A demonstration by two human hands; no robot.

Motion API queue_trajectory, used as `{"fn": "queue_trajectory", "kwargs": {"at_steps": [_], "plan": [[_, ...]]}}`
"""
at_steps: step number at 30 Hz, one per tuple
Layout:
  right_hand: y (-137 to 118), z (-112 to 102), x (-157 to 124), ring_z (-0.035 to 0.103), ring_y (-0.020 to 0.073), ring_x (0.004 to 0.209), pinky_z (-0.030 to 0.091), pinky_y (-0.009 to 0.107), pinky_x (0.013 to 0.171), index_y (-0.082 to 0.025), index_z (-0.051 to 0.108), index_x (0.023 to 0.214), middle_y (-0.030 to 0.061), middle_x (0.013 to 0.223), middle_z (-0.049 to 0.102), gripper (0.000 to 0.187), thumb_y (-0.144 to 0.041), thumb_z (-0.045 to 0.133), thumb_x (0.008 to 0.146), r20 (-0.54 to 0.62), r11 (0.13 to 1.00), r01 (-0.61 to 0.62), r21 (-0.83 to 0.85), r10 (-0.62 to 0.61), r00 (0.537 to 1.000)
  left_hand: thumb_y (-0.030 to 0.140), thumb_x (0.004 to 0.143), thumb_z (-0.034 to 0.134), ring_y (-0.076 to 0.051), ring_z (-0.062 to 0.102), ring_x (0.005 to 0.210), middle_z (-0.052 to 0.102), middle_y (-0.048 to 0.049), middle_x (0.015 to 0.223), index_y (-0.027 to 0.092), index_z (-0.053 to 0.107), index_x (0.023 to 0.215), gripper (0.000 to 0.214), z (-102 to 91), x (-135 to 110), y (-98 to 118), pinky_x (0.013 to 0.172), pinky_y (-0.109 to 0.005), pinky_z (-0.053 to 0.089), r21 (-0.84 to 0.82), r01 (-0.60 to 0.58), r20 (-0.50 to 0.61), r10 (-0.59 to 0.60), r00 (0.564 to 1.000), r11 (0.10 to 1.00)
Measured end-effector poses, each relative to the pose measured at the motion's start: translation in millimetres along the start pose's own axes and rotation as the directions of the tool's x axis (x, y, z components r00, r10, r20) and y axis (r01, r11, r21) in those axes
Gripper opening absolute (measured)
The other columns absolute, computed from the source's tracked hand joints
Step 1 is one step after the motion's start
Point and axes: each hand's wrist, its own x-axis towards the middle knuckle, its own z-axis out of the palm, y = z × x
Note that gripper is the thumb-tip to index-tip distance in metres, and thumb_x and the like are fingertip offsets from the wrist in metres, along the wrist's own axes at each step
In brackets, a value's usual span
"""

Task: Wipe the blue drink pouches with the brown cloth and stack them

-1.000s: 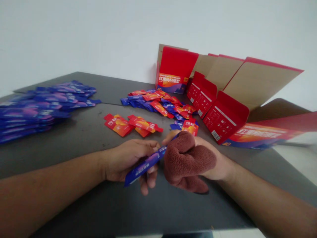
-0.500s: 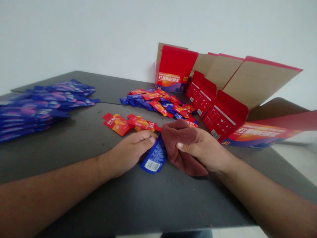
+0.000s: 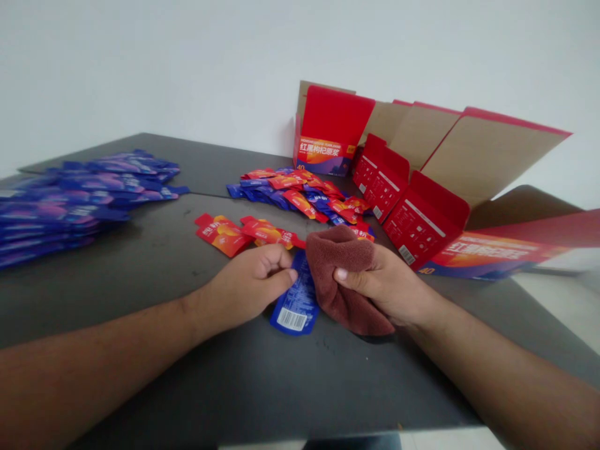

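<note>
The left hand (image 3: 250, 286) pinched a blue sachet (image 3: 297, 303) at its edge; the right hand (image 3: 398, 284) was closed around a brown cloth (image 3: 338, 259).

Gripping one brown cloth (image 3: 335, 252) in the right fingers (image 3: 360, 280). Holding one blue sachet (image 3: 302, 295) at the left fingers (image 3: 273, 255), showing one barcode (image 3: 291, 320) below the fingertips. Counting at least two loose red sachets (image 3: 222, 235) just beyond the left fingers. Seeing one mixed heap (image 3: 300, 199) farther beyond both sets of fingers and one stack of blue sachets (image 3: 89, 195) off to the left of them, overlapping too much for counting piece by piece. Counting two printed fronts (image 3: 327, 147) on the red cartons (image 3: 434, 222) beyond the right fingers, finding no sure carton total, and one bench (image 3: 234, 387) beneath the fingers.
</note>
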Motion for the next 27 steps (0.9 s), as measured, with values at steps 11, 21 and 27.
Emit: {"fn": "queue_trajectory", "kwargs": {"at_steps": [11, 21, 27], "plan": [[-3.5, -4.2, -1.7, 0.072, 0.0181, 0.085, 0.058, 0.030, 0.077, -0.022, 0.074, 0.103, 0.0014, 0.095, 0.078, 0.026, -0.043, 0.078, 0.089, -0.017, 0.975, 0.089, -0.203, -0.095, 0.995, 0.033, 0.086, 0.061, -0.011, 0.049, 0.055, 0.053, 0.0052, 0.062, 0.021, 0.050, 0.074, 0.021, 0.3, 0.7, -3.9, 0.053, -0.024, 0.040, -0.161, 0.037, 0.020, -0.035, 0.999, 0.986], [-11.3, 1.4, -6.1, 0.061, 0.0270, 0.093, 0.052, 0.040, 0.081, -0.020, 0.060, 0.100, 0.0087, 0.098, 0.064, 0.015, -0.021, 0.066, 0.087, 0.014, 0.318, 0.166, -0.933, -0.429, 0.903, 0.031, 0.088, 0.064, -0.012, 0.054, 0.063, 0.058, 0.0030, 0.069, 0.019, 0.054, 0.076, 0.020, -0.7, 0.0, 2.4, 0.059, -0.026, 0.044, -0.176, 0.052, 0.055, -0.043, 0.998, 0.983], [-8.3, 17.5, -15.8, 0.060, 0.0206, 0.095, 0.051, 0.032, 0.080, -0.020, 0.060, 0.104, 0.0057, 0.104, 0.062, 0.017, -0.014, 0.063, 0.088, 0.391, 0.300, 0.446, -0.843, -0.227, 0.892, 0.031, 0.089, 0.063, -0.011, 0.047, 0.060, 0.053, 0.0040, 0.066, 0.019, 0.052, 0.074, 0.022, -2.5, 0.7, 6.1, 0.054, -0.023, 0.037, -0.156, 0.082, 0.034, -0.078, 0.996, 0.984]]}}
